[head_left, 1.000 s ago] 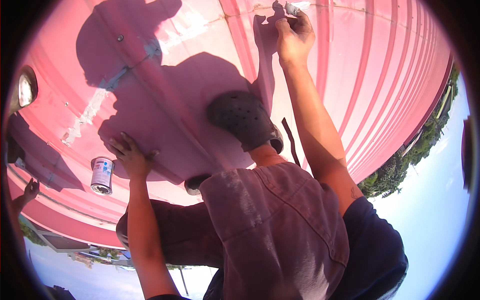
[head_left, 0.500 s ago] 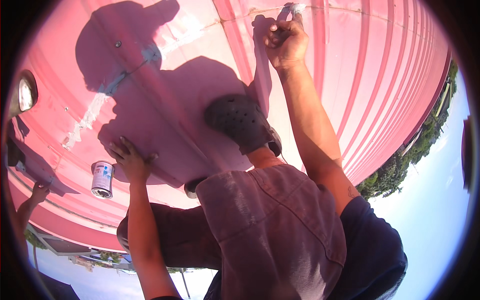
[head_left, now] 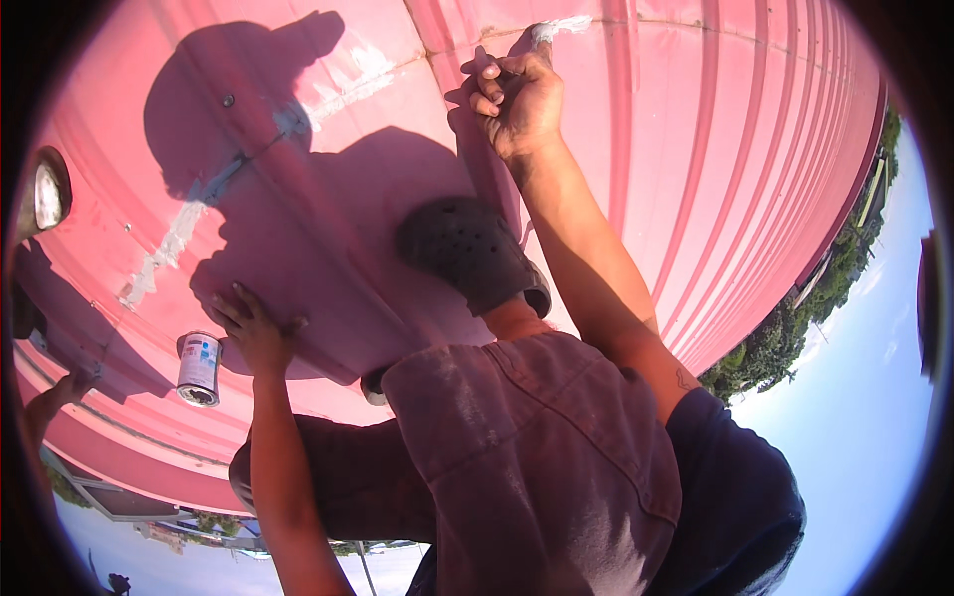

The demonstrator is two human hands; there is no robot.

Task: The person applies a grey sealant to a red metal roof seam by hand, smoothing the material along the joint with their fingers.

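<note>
Nearest, toward six o'clock, bulges a bent leg in brown woven cloth (head_left: 556,447), seamed and scuffed pale. A smooth dark sleeve (head_left: 735,497) rounds off at four o'clock. Near the centre sits a dull, dark clog (head_left: 455,243), moulded and dotted with round holes.

Just short of nine o'clock, the left hand (head_left: 260,336) lies spread on the roof (head_left: 686,129), its fingers splayed and grasping nothing. Just outside it, at half past eight, stands a cylindrical can (head_left: 200,370) with a pale printed label and a bright metal rim.

Between twelve and one, the right hand (head_left: 527,104) reaches one finger to a thick white smear (head_left: 562,27) on a roof seam; its other fingers curl loosely, and whether they hold anything I cannot tell. The roof is pinkish-red ribbed sheet, with a rough, ragged white strip (head_left: 164,253) at nine.

Farther out, at half past eight, shows another person's hand (head_left: 72,387). Leafy trees (head_left: 775,343) edge the roof just past three o'clock, beneath sky.
</note>
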